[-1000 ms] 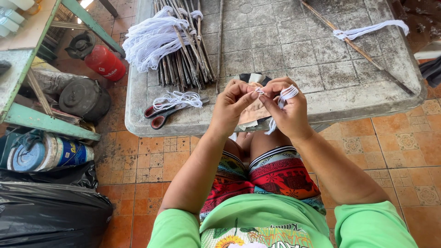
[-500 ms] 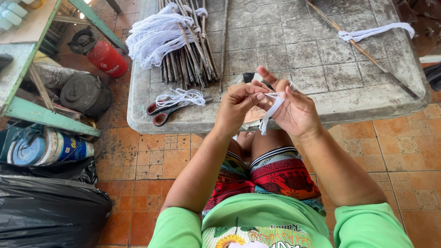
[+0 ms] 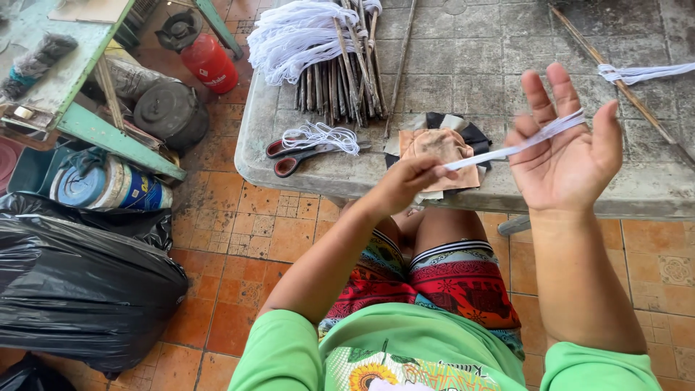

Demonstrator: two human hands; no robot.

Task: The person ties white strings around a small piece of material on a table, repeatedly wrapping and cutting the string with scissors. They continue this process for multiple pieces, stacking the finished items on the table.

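My left hand (image 3: 409, 181) pinches one end of a band of white string (image 3: 499, 150) near the front edge of the grey stone table (image 3: 340, 174). The string runs up and right across the palm of my right hand (image 3: 568, 148), which is spread open, palm up, with the band lying over its fingers. Just behind my left hand lies a pile of cloth scraps (image 3: 438, 145), brown on top with dark pieces under it.
Red-handled scissors (image 3: 293, 156) and a small string bundle (image 3: 322, 136) lie left of the cloth. A bundle of sticks wound with white string (image 3: 326, 51) lies farther back; another stick with string (image 3: 626, 76) at right. Left: red gas cylinder (image 3: 210, 61), green bench (image 3: 87, 72), black bags (image 3: 79, 289).
My hands, close together over the cloth pile before, have drawn apart. The right hand opened and moved right, and the string band is now stretched between them.
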